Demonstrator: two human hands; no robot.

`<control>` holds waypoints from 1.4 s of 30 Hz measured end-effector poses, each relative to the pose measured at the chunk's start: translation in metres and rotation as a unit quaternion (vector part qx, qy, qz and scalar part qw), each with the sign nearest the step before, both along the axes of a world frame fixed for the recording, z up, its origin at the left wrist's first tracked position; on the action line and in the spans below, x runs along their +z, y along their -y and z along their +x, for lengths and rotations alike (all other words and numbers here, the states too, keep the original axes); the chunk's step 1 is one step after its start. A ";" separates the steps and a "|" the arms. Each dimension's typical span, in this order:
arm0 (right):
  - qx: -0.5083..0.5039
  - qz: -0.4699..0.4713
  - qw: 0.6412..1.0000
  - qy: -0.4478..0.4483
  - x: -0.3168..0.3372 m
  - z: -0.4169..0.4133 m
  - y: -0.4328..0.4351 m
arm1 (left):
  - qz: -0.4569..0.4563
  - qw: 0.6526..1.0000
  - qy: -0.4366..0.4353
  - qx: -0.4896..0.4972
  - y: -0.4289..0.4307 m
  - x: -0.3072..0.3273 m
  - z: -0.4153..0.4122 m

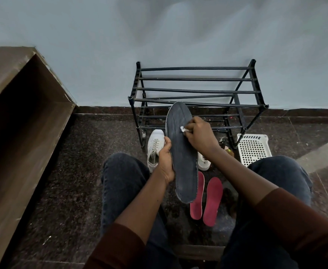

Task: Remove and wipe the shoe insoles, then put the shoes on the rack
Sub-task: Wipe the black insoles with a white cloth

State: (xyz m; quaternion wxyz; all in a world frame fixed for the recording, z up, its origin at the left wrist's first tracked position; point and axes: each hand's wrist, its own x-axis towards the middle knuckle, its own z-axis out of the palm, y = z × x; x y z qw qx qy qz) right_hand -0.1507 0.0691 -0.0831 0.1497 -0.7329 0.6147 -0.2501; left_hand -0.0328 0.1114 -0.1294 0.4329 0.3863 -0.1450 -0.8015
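Dark speckled stone floor (pixel 66 171) before a pale blue wall: wiping in hand.

Long dark grey fabric insole (pixel 180 152) gripped at its edge by left hand (pixel 166 162); right hand (pixel 200 135) pinching small white wipe (pixel 183 129) against it. Next, probably turning it over. Black tubular rack (pixel 196 90) bare; white lace-up sneakers (pixel 155 148), two red insoles (pixel 211 200), white perforated basket (pixel 253 148) crowding the floor.

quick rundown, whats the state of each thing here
grey insole: out of its shoe, held up
left hand: grips the insole's edge
right hand: pinches a white wipe against the insole
red insoles: out, lying on the floor
white shoes: on the floor
rack: no shoes on it
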 end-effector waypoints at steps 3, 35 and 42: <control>0.042 0.021 0.999 -0.006 -0.005 0.004 -0.025 | 0.008 1.000 -0.013 0.006 0.000 0.001 -0.001; 0.000 -0.052 0.999 -0.016 -0.006 -0.018 -0.016 | 0.022 1.000 -0.002 -0.016 -0.007 0.001 -0.005; 0.010 -0.023 1.000 -0.015 -0.011 -0.006 -0.015 | 0.023 0.999 0.010 -0.021 -0.006 -0.001 -0.001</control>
